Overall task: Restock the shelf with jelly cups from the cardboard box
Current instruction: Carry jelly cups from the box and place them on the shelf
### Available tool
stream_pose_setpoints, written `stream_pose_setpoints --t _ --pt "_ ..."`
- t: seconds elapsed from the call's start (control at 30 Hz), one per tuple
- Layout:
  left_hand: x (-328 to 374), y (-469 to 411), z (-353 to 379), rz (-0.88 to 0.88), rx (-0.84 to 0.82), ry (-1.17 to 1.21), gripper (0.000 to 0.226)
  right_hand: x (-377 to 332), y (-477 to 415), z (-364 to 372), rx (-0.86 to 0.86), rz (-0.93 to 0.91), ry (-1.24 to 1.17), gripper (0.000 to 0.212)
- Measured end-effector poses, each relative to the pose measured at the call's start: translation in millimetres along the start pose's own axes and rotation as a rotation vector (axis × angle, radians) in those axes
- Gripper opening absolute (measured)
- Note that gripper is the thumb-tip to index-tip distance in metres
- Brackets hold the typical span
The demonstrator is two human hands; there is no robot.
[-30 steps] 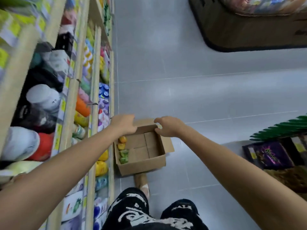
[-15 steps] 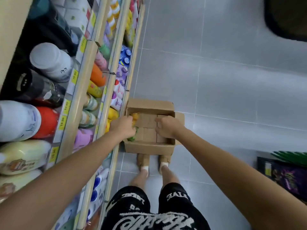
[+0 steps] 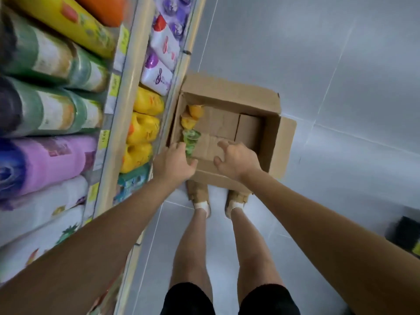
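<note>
An open cardboard box [image 3: 270, 142] sits on the floor against the shelf base, just beyond my feet. Along its left inner wall lie two orange jelly cups [image 3: 193, 115] and green jelly cups [image 3: 191, 139]. My left hand [image 3: 173, 163] hovers over the box's near left corner, fingers curled right beside the green cups, partly hiding them. My right hand [image 3: 235, 160] hangs over the box's near edge with fingers spread and nothing in it. Whether the left hand touches a cup I cannot tell.
The shelf unit [image 3: 123, 123] runs along the left, packed with yellow packs [image 3: 143, 130], white and purple packs [image 3: 159, 76] and large wrapped rolls [image 3: 45, 155]. Grey tiled floor [image 3: 318, 53] spreads to the right. A dark object [image 3: 406, 233] lies at the right edge.
The view has dropped closer to the box. Both hands have gone lower into the box, and the right hand has opened its fingers.
</note>
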State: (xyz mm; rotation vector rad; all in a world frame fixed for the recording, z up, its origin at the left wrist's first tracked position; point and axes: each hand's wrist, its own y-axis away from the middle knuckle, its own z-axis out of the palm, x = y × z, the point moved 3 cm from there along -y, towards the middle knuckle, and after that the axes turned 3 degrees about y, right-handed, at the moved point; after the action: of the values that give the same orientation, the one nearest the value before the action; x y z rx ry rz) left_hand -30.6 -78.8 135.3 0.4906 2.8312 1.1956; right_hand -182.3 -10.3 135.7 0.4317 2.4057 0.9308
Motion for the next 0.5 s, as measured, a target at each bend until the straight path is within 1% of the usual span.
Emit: stream_pose_setpoints --t 0.1,0.2,0.3,0.4,0.5 --pt "-14.5 -47.3 48.2 -0.025 -0.021 0.026 0.045 12.2 -51.4 50.4 -0.037 0.004 -0.003 0.047" --pt "-28.4 -94.1 97.9 0.009 -0.086 -0.048 0.044 24.0 -102.2 98.1 -0.086 0.002 0.017 0.047" --pt "-40.1 -137.3 136.5 0.054 -0.103 -0.136 0.047 36.2 -149.0 137.5 -0.111 -0.007 0.039 0.048" --pt "-48.7 -173.6 167.9 0.055 -0.125 -0.202 0.050 44.6 -190.5 173.4 -0.122 -0.002 0.053 0.049" --pt "-56.1 -200.2 198.1 0.032 -0.172 -0.241 0.059 47.3 -225.9 204.2 -0.109 0.018 0.028 0.052"
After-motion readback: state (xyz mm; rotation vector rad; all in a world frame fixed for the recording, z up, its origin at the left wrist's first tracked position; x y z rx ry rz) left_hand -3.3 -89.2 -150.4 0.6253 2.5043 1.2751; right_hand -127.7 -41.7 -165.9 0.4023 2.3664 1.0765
